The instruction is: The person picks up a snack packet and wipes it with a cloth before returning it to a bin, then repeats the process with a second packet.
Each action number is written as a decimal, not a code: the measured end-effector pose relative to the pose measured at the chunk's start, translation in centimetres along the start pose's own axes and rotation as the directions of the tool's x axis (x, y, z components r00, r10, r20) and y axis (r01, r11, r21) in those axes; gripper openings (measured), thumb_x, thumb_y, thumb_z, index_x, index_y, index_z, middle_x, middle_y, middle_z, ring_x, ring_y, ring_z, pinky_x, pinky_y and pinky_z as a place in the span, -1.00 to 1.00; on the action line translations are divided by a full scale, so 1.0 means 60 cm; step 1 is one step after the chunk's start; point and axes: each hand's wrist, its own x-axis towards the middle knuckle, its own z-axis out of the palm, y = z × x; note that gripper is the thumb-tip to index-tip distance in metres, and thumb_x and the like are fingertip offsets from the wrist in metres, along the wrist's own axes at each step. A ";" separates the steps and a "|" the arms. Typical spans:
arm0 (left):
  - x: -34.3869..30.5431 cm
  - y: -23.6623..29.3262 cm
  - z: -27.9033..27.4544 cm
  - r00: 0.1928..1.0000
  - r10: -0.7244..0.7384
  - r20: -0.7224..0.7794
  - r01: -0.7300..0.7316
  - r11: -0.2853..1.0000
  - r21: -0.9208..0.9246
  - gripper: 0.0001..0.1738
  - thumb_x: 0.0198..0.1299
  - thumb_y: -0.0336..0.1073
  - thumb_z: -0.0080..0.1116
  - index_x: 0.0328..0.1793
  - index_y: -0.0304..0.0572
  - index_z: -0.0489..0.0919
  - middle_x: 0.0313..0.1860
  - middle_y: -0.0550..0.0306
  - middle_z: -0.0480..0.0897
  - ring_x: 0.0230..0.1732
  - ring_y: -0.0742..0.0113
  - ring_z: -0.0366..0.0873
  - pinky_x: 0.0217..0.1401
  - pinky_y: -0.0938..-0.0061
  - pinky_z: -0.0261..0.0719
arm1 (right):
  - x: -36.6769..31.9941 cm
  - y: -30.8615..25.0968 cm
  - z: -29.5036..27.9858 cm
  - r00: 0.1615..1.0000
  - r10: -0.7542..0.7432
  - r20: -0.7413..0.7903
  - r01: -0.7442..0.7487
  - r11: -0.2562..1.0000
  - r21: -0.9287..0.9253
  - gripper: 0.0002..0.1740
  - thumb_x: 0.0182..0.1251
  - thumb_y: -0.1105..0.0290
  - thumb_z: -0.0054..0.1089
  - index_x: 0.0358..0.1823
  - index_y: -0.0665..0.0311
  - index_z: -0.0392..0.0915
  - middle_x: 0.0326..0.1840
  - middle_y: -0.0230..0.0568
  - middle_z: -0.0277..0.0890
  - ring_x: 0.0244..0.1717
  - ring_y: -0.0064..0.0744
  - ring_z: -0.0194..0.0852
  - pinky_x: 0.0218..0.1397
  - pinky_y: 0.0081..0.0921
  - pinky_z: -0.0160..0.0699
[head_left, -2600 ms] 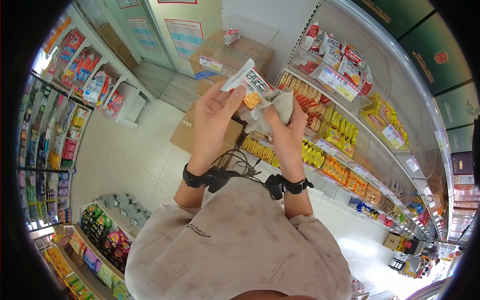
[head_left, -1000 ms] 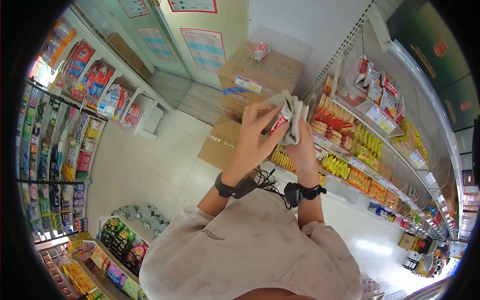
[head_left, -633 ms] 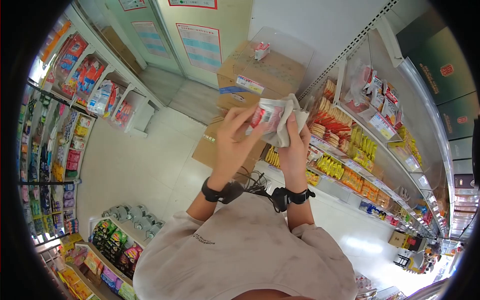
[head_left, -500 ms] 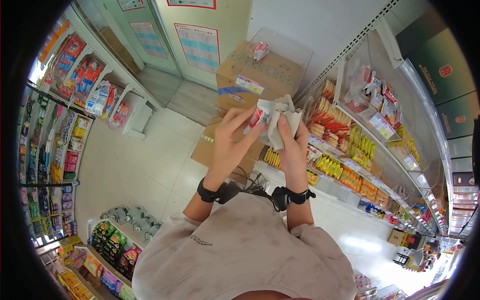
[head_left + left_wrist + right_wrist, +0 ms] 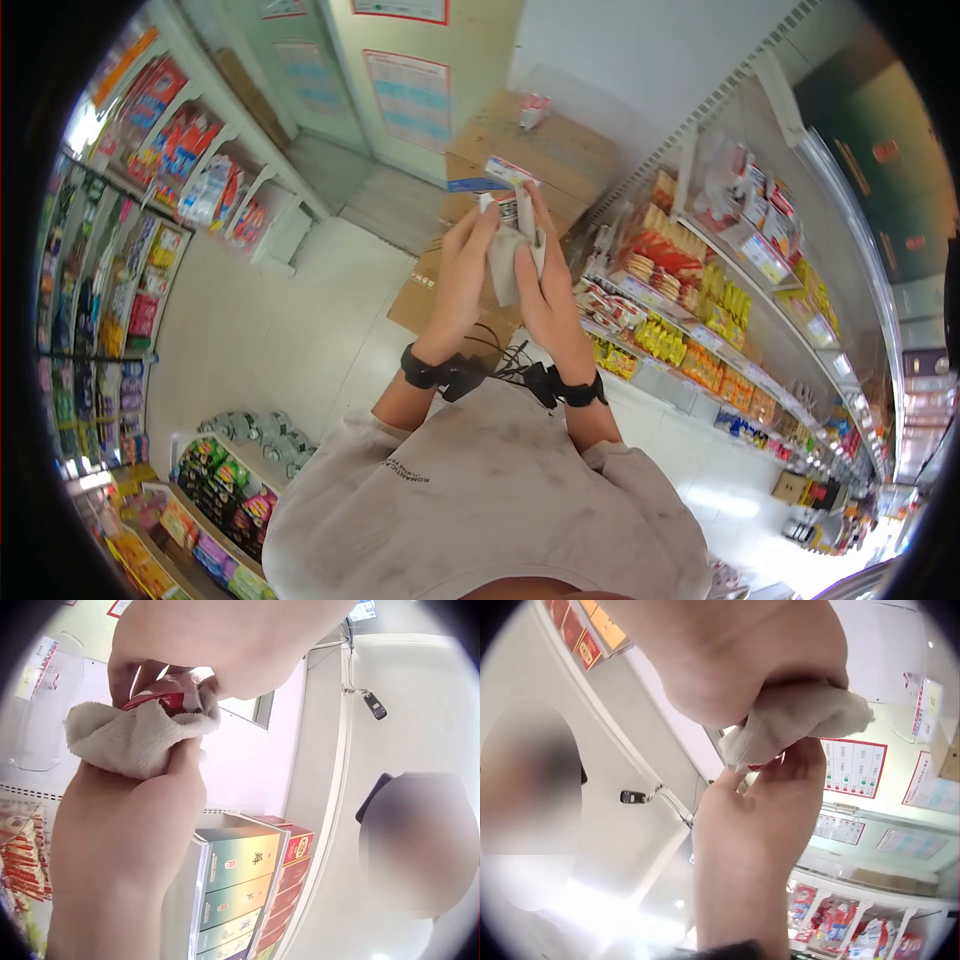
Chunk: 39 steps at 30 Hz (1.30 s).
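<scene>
A small white-and-red snack packet sits between both hands, in front of the person's chest. My left hand pinches it from the left, thumb along its near side. My right hand grips a folded off-white cloth against the packet. The cloth covers much of the packet. In the left wrist view, a strip of the red packet shows between the cloth and the left fingers. The right wrist view has the cloth bunched in the right hand, with the left fingers just below it.
Cardboard cartons stand beyond the hands, with a clear bin holding a small packet above. Shelves of packaged snacks line the right. At left are more shelves and a low display. A cable hangs between the wrists.
The packet, earlier held face-up and then turned with its barcode showing, is now largely wrapped by the cloth. Both hands have closed in around it, the right hand shifting left.
</scene>
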 end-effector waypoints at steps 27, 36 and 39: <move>0.008 -0.045 0.094 0.951 0.284 0.121 -0.308 0.895 0.324 -0.65 0.53 -0.37 0.10 0.33 -0.41 0.59 -0.06 0.20 0.69 -0.13 0.56 0.55 -0.08 0.66 0.50 | -0.051 0.059 -0.176 0.746 0.601 -0.289 -0.405 0.752 0.520 -0.43 0.64 0.01 0.06 0.35 0.35 0.41 0.05 -0.20 0.60 0.07 -0.42 0.59 0.09 -0.51 0.60; -0.019 -0.084 0.113 0.785 0.505 0.358 -0.611 0.539 0.580 -0.78 0.25 -0.63 0.22 -0.02 -0.35 0.74 -0.24 0.13 0.64 -0.34 0.49 0.55 -0.27 0.59 0.49 | -0.043 0.013 -0.182 0.997 0.054 -0.058 -0.064 0.983 -0.172 -0.62 0.48 0.25 0.25 0.07 0.46 0.52 -0.10 0.24 0.60 -0.06 0.25 0.58 -0.01 -0.19 0.55; -0.004 -0.089 0.088 0.852 0.414 0.322 -0.524 0.662 0.536 -0.72 0.20 -0.66 0.20 0.01 -0.37 0.74 -0.20 0.14 0.65 -0.25 0.48 0.60 -0.16 0.59 0.53 | -0.044 0.029 -0.192 0.966 0.230 0.119 -0.229 0.973 -0.027 -0.59 0.46 0.23 0.28 0.09 0.45 0.53 -0.18 0.15 0.66 -0.18 0.12 0.65 -0.09 -0.24 0.57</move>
